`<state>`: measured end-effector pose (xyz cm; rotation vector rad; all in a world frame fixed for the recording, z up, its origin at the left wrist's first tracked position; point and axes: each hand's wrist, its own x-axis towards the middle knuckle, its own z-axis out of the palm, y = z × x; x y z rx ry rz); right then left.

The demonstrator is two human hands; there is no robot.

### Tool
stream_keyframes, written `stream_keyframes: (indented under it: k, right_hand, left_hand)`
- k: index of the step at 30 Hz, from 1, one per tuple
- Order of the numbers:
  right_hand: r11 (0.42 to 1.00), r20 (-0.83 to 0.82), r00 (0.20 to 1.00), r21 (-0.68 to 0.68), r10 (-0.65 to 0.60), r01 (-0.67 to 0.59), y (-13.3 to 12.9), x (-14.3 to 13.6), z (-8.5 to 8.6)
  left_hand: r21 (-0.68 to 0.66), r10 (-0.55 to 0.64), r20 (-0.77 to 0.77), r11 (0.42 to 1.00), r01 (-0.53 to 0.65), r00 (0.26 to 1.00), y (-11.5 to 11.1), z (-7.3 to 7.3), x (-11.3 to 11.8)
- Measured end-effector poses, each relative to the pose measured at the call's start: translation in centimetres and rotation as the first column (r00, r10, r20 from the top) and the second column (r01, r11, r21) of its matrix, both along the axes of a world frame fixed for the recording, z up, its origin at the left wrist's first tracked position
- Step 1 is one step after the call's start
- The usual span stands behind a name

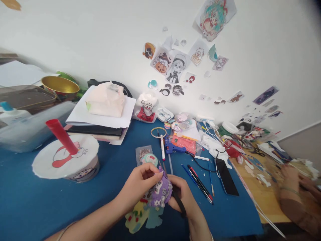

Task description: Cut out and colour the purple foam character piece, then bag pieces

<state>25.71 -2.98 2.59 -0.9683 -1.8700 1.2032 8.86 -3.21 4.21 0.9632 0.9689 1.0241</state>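
Observation:
A purple decorated piece point(162, 190) with small white and grey shapes is held between my two hands above the blue table cover. The thumb and fingertips of my left hand point(144, 179) pinch its upper edge. My right hand point(183, 194) is closed round dark-handled scissors point(179, 202), whose blades point up behind the purple piece and are partly hidden by it. Just beyond my left hand lies a round turquoise piece with a white figure point(150, 160). Yellow and light-blue cut pieces point(136, 221) lie below my hands.
A large cup with a red straw point(66, 154) stands at the left. Beyond my hands are a blue glue gun point(175, 146) and a marker point(163, 147); pens point(200, 184) and a phone point(227, 177) lie right. Another person's hands point(291, 177) are at the far right.

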Motion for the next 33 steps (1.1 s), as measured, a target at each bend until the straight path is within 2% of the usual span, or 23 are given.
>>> stream_keyframes:
  k: [11,18,25,33]
  right_hand:
    - [0.999,-0.010,0.999,0.010,-0.052,0.052,-0.1,-0.3,-0.4]
    - [0.999,-0.019,1.000,-0.021,-0.024,0.024,-0.3,-0.6,0.7]
    - [0.999,-0.049,0.998,0.000,-0.050,0.050,-0.4,-0.6,-0.1]
    - [0.998,-0.039,0.998,0.032,-0.045,0.047,-0.5,-0.7,0.0]
  left_hand:
    - [-0.005,0.032,-0.006,0.999,-0.032,0.999,0.2,-0.2,0.0]
    - [0.020,0.010,-0.005,1.000,-0.010,1.000,0.2,0.3,-0.1]
    - [-0.021,-0.009,0.054,1.000,0.010,0.998,0.1,0.4,-0.3]
    - [-0.027,-0.059,0.086,0.998,0.061,0.995,0.4,0.6,-0.6]
